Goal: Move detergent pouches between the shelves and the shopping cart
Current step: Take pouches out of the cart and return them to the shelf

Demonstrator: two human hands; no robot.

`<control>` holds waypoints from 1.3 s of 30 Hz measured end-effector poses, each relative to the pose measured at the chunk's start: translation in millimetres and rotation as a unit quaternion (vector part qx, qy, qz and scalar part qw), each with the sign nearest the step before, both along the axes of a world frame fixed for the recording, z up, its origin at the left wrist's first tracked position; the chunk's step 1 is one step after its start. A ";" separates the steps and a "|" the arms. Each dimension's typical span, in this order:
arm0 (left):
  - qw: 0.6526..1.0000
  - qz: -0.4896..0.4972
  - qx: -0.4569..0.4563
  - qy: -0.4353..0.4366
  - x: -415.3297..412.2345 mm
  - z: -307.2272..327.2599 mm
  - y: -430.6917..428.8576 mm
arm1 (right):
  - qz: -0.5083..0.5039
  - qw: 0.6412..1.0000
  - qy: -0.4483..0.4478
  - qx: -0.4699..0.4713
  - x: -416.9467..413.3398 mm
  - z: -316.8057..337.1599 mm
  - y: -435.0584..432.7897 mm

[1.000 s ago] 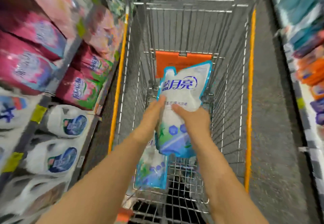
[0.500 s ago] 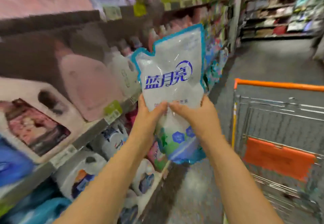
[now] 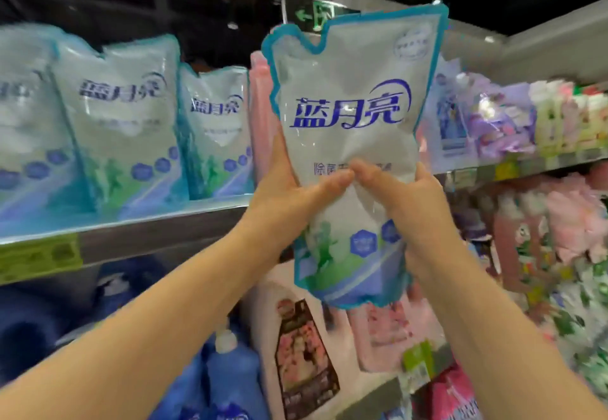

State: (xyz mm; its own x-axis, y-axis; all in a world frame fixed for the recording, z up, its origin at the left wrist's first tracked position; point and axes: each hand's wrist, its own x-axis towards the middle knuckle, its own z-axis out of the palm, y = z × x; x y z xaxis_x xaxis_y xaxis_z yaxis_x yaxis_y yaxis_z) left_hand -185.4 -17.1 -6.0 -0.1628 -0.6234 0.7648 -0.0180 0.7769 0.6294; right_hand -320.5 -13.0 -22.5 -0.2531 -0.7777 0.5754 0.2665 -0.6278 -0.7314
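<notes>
Both hands (image 3: 289, 199) (image 3: 416, 212) hold the detergent pouch (image 3: 348, 107) upright, spout top-left.

The detergent pouch (image 3: 348, 143) is white with a blue border, dark blue letters and green-blue print at its bottom.

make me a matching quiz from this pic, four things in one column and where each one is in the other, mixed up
1 held pouch
2 shelved pouches
3 blue bottle
4 exit sign

A overhead, behind the held pouch's top
B upright on the upper shelf, left
C low down, below that shelf
D gripped between left hand and right hand

Pairs: 1-D, 2-B, 3-C, 4-A
</notes>
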 end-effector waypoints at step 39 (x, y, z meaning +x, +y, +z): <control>0.853 0.410 0.196 -0.256 112.0 69.1 -53.8 | -0.126 0.753 0.635 -0.116 106.4 82.0 -121.4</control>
